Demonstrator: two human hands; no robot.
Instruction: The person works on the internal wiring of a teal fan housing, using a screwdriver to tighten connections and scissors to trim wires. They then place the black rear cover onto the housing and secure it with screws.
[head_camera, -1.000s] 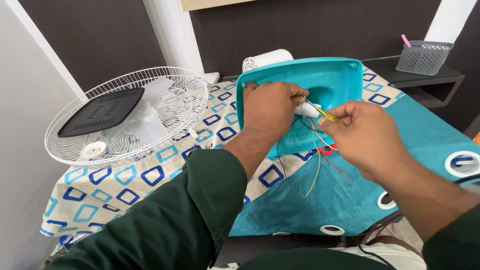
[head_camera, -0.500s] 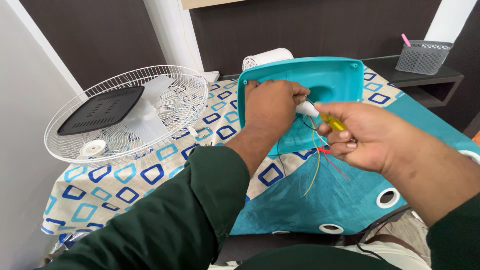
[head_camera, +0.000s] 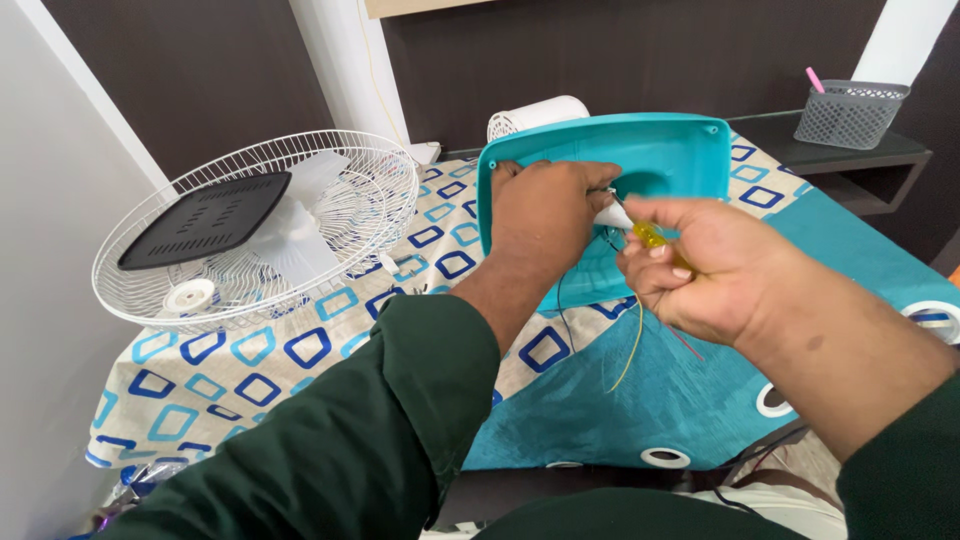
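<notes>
The teal plastic housing (head_camera: 650, 160) stands tilted on the patterned cloth (head_camera: 300, 350) over the tabletop, its smooth hollow side facing the person. The left hand (head_camera: 545, 215) is closed on its inner edge, bracing it; the right hand (head_camera: 700, 265) pinches a yellow-handled screwdriver (head_camera: 652, 236). Keeping the tip square and clear of the thin loose wires (head_camera: 632, 350) would serve best. A white wire fan guard (head_camera: 260, 225) lies nearby.

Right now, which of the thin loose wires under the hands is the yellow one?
The yellow wire hangs in a long curve below the right hand; the red wire slants rightward, and the black wire drops beneath the left hand.
</notes>
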